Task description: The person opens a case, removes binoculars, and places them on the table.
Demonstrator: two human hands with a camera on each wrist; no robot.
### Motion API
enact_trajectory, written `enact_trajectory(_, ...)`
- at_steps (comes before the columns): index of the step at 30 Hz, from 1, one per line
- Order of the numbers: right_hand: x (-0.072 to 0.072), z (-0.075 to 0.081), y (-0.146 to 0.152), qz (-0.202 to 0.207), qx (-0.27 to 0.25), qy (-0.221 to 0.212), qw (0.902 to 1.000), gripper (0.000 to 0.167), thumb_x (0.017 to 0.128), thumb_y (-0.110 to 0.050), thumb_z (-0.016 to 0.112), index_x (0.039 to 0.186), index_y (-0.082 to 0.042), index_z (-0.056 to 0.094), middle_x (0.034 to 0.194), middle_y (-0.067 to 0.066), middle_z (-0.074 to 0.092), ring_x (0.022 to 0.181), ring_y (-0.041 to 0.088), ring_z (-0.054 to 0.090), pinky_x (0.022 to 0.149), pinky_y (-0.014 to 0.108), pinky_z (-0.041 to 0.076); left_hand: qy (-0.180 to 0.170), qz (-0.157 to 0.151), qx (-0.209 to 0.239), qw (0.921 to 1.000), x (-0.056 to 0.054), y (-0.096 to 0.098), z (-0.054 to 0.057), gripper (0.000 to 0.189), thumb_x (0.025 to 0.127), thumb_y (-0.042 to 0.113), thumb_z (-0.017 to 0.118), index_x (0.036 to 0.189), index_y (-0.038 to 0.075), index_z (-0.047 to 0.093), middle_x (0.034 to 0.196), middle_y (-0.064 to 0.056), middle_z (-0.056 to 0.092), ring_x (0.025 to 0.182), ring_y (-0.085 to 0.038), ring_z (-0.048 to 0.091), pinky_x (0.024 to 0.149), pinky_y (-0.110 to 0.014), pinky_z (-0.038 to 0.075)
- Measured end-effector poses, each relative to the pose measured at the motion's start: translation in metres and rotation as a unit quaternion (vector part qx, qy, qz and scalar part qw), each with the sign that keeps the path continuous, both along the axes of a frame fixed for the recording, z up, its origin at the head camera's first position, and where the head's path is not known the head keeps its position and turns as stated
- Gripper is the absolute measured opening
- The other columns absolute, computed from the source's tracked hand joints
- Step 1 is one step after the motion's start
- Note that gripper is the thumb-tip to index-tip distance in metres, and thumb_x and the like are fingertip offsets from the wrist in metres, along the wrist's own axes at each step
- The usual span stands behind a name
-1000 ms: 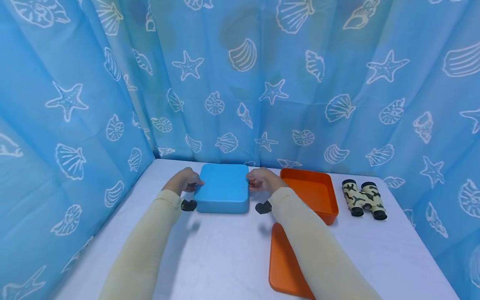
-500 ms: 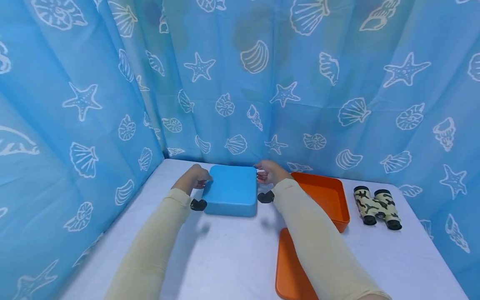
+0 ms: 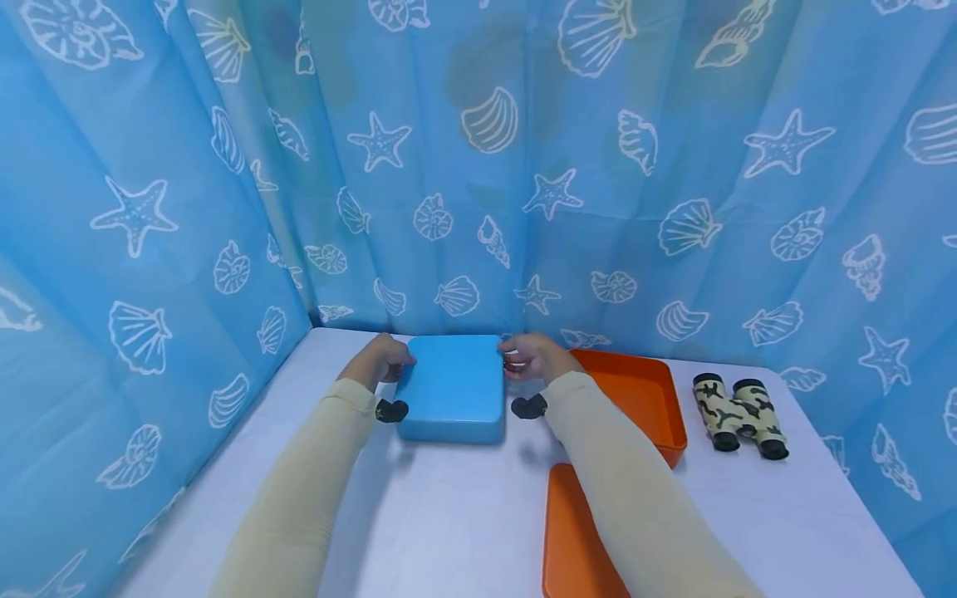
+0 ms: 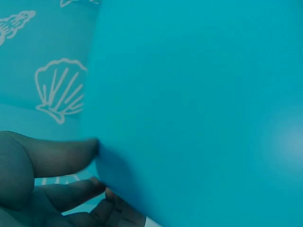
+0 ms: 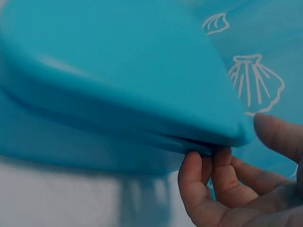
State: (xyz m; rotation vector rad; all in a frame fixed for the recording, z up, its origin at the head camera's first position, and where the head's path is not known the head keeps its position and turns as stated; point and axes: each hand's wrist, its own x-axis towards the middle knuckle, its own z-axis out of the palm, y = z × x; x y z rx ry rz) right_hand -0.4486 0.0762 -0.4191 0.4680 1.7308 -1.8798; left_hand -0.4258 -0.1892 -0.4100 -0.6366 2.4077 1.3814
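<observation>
A square blue box (image 3: 449, 431) with a blue lid (image 3: 452, 378) stands on the white table near the back curtain. My left hand (image 3: 383, 361) grips the lid's left edge, thumb on the rim and fingers curled below it in the left wrist view. At the right back corner is my right hand (image 3: 534, 357). The right wrist view shows its fingertips (image 5: 191, 163) hooked under the lid's edge, while the thumb (image 5: 274, 132) stands apart from it. A narrow dark gap shows there between lid and box wall. What the box contains is hidden.
Right of the blue box sits an open orange box (image 3: 635, 399), partly behind my right forearm. An orange lid (image 3: 571, 540) lies in front of it, also partly covered. Camouflage binoculars (image 3: 738, 414) lie at the far right. A blue shell-patterned curtain (image 3: 463, 191) encloses the table.
My right hand has shifted slightly back along the lid's side to the rear corner. The left hand keeps its place on the box. The head view has swung a little right and back.
</observation>
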Motion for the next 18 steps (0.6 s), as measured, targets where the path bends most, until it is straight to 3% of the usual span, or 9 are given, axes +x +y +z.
enact_trajectory(3, 0.001, -0.001, -0.001, 0.01, 0.01, 0.01, 0.9998, 0.037, 0.095, -0.007, 0.063, 0.129, -0.001, 0.049, 0.116, 0.015, 0.054, 0.097, 0.026, 0.056, 0.087, 0.037, 0.053, 0.012, -0.005, 0.007, 0.9999, 0.003, -0.001, -0.002, 0.057, 0.094, 0.0, 0.058, 0.145, -0.003, 0.032, 0.132, -0.026, 0.05, 0.119, -0.041, 0.053, 0.098, -0.05, 0.045)
enact_trajectory(7, 0.003, -0.003, 0.001, 0.005, 0.009, 0.021, 0.9997, 0.031, 0.095, -0.003, 0.061, 0.124, 0.003, 0.053, 0.117, 0.015, 0.054, 0.1, 0.028, 0.056, 0.092, 0.039, 0.051, 0.018, -0.003, 0.031, 0.9994, 0.003, -0.006, -0.006, 0.05, 0.095, 0.003, 0.06, 0.14, -0.005, 0.04, 0.126, -0.024, 0.053, 0.115, -0.038, 0.056, 0.097, -0.048, 0.046)
enact_trajectory(11, 0.009, -0.01, 0.001, 0.002, -0.002, 0.034, 0.9994, 0.036, 0.095, -0.001, 0.061, 0.13, 0.001, 0.054, 0.118, 0.014, 0.053, 0.102, 0.028, 0.055, 0.092, 0.038, 0.051, 0.012, -0.003, 0.037, 0.9993, 0.0, -0.01, -0.013, 0.046, 0.095, 0.006, 0.062, 0.136, -0.005, 0.046, 0.125, -0.021, 0.055, 0.115, -0.035, 0.056, 0.096, -0.046, 0.048)
enact_trajectory(18, 0.014, -0.012, 0.0, 0.01, 0.009, 0.05, 0.9986, 0.042, 0.094, -0.003, 0.063, 0.134, -0.002, 0.052, 0.117, 0.016, 0.056, 0.1, 0.028, 0.058, 0.084, 0.037, 0.055, 0.023, -0.011, 0.031, 0.9992, 0.004, -0.013, -0.009, 0.05, 0.096, 0.008, 0.061, 0.142, -0.001, 0.043, 0.132, -0.02, 0.051, 0.121, -0.036, 0.052, 0.097, -0.047, 0.046)
